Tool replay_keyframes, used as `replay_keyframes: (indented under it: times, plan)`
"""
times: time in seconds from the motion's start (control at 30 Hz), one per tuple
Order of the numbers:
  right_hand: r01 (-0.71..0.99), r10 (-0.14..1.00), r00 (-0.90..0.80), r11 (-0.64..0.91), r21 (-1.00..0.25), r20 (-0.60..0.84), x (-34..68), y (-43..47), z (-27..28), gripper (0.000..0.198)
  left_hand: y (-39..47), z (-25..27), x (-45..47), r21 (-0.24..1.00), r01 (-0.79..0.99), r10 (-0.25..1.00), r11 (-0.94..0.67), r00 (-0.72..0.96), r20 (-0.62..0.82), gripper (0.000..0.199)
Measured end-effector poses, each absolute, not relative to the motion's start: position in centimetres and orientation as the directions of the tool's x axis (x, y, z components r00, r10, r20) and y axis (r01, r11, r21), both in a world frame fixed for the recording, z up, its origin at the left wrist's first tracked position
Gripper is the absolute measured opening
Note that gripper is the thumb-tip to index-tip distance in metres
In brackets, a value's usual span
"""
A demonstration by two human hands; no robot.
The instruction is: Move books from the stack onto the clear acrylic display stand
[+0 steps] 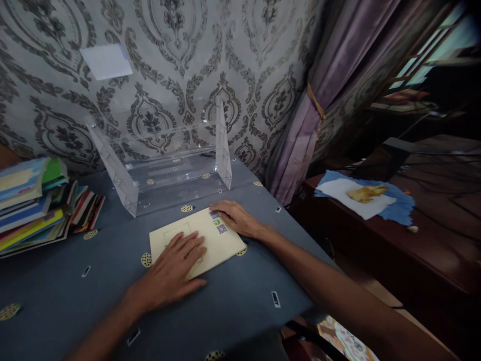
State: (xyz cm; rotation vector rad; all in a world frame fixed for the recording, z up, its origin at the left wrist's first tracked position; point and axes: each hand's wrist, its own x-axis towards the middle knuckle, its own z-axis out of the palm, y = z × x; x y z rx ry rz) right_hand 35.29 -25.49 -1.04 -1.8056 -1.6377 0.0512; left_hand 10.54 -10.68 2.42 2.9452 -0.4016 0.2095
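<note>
A thin cream book (210,245) lies flat on the table, with a printed frame, a round green logo and a QR code on its cover. My left hand (175,271) rests palm down over its near left part, fingers spread and partly covering the printed frame. At the far right corner, my right hand (238,218) has its fingers bent around the book's edge. The undersides of the right fingers are hidden.
A clear acrylic rack (130,193) stands against the patterned wall. Piled books (33,210) sit at the left. The table's dark blue cover (240,306) has pineapple prints. A purple curtain (319,110) hangs at the right, beside a dark red surface (345,235) bearing cloths (398,210).
</note>
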Motion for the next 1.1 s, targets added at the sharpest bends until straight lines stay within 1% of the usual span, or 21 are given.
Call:
replay_keyframes:
  times: [0.17,0.43,0.6,0.7,0.87,1.1]
  plan:
    - [0.862,0.894,0.209,0.023,-0.507,0.395,34.9,-25.5,-0.7,0.036,-11.2,1.9,10.6,0.108,-0.256,-0.234,-0.961,0.955,0.182,0.045]
    - [0.847,0.894,0.243,-0.007,-0.531,0.376,35.0,-25.6,0.2,0.033,-10.7,2.0,10.6,0.082,-0.282,-0.266,-0.956,0.950,0.164,0.043]
    - [0.856,0.887,0.252,-0.018,-0.516,0.387,35.0,-25.7,0.5,0.031,-10.6,2.2,10.6,0.068,-0.305,-0.291,-0.950,0.943,0.164,0.038]
    - [0.862,0.882,0.252,-0.018,-0.506,0.399,35.1,-25.6,0.7,0.031,-10.4,2.3,10.6,0.086,-0.313,-0.296,-0.946,0.940,0.168,0.038]
    - [0.872,0.875,0.271,-0.047,-0.486,0.401,35.3,-25.6,0.6,0.030,-9.7,2.3,10.5,0.124,-0.347,-0.326,-0.930,0.932,0.160,0.043]
    - [0.864,0.870,0.308,-0.086,-0.496,0.386,35.3,-25.7,0.9,0.026,-9.0,2.7,10.6,0.175,-0.387,-0.357,-0.906,0.917,0.179,0.047]
